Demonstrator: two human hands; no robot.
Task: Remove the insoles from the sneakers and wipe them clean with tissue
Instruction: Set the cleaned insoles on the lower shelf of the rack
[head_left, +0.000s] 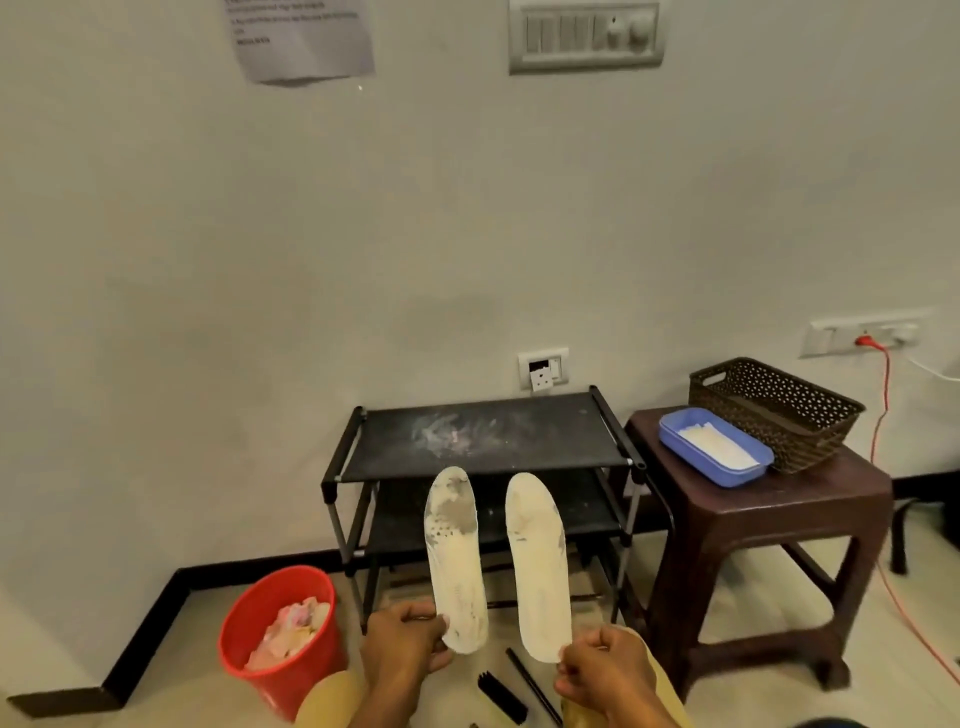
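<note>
Two white insoles with grey dirt stains stand upright side by side in front of me. My left hand (402, 647) pinches the heel end of the left insole (456, 558). The right insole (537, 566) is gripped at its heel by my right hand (605, 670). Both toe ends point up, in front of a black shoe rack (483, 434). White tissues lie in a blue tray (714, 447) on a brown plastic stool (769, 499) to the right. No sneakers are in view.
A red bin (283, 631) with crumpled tissues stands on the floor at left. A brown woven basket (774, 410) sits behind the blue tray. A black brush (501, 696) and a black rod lie on the floor between my knees. An orange cable (883, 415) hangs at right.
</note>
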